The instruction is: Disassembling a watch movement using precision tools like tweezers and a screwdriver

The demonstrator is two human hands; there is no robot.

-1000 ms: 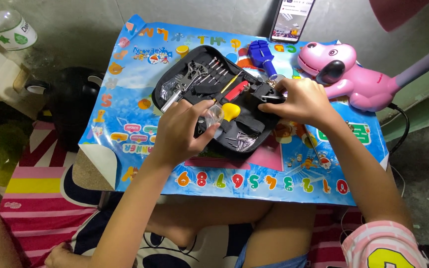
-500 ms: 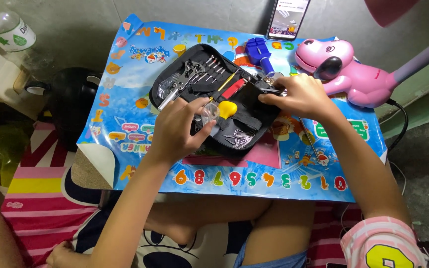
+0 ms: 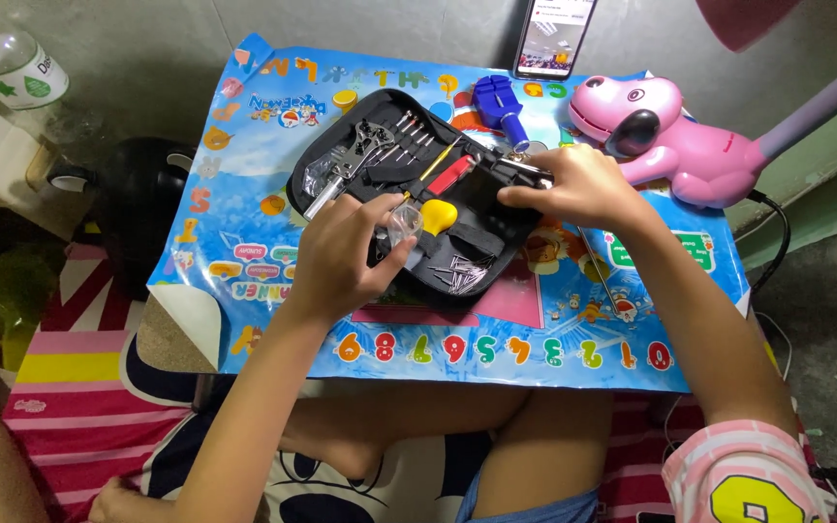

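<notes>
1. On my left I see the left hand curled around a small clear vial, pinched between thumb and fingers over the near half of the open black tool case.
2. A yellow-tipped tool lies just right of the vial, in the case.
3. Further right, my right hand is closed on a small metal piece at the case's far right edge; its long axis runs left-right, pointing toward the left hand.
</notes>
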